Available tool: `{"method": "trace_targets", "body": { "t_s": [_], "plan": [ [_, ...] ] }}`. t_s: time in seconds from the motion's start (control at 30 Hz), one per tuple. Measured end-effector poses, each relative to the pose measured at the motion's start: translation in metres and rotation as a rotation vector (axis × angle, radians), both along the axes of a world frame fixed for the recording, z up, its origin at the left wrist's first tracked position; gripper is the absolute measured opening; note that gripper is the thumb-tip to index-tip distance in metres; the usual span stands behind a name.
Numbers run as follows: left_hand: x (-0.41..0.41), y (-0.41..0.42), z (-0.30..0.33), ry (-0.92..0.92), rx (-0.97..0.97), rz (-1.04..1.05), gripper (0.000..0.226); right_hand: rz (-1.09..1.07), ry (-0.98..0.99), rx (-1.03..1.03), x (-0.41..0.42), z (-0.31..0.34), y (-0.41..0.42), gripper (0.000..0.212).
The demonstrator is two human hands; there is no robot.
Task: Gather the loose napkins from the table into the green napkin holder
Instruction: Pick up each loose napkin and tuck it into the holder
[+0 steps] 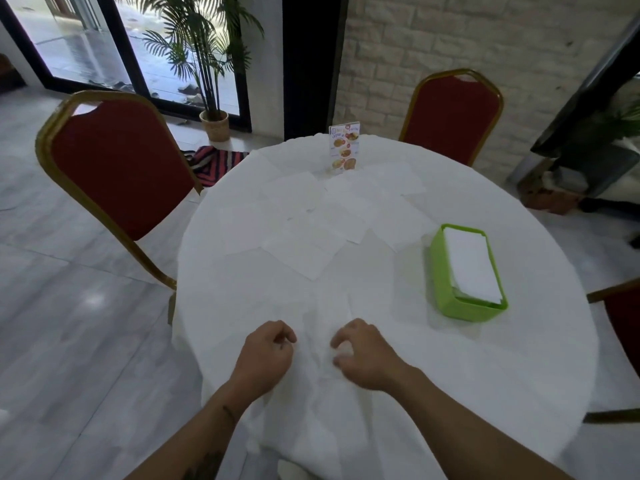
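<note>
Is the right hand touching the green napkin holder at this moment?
Apart. The head view shows the right hand near the table's front edge, with a wide stretch of bare white tablecloth between it and the green napkin holder.

Open tablecloth (363, 306) toward the loose napkins (304, 251) (menu stand (344, 148) only at the far edge)

loose white napkins (304, 252) flat, overlapping mid-table; green napkin holder (446, 289) right, holding white stack.
</note>
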State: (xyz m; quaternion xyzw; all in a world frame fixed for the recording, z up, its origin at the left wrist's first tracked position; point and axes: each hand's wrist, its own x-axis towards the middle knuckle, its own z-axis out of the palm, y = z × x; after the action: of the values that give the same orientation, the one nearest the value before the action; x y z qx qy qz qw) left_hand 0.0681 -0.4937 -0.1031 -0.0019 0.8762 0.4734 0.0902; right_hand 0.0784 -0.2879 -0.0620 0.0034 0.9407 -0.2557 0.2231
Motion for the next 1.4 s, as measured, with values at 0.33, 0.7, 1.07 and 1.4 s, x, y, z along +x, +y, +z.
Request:
{"method": "trace_targets", "body": {
  "t_s": [0.33,0.7,1.07,1.4],
  "plan": [
    [0.011,0.021,-0.002,0.065,-0.496,-0.493,0.057,-0.452,-0.082,0.006,0.001,-0.011,-0.001,0.058],
    [0.013,0.025,0.0,0.035,-0.53,-0.547,0.056,-0.727,-0.077,-0.408,-0.014,-0.014,0.0,0.018],
    [-0.025,0.094,0.055,-0.036,0.006,-0.172,0.04,-0.483,0.305,-0.234,-0.027,0.045,0.053,0.018],
    [-0.054,0.2,0.092,-0.114,0.157,-0.153,0.052,-0.603,0.459,-0.212,-0.059,0.099,0.172,0.024]
  ]
}}
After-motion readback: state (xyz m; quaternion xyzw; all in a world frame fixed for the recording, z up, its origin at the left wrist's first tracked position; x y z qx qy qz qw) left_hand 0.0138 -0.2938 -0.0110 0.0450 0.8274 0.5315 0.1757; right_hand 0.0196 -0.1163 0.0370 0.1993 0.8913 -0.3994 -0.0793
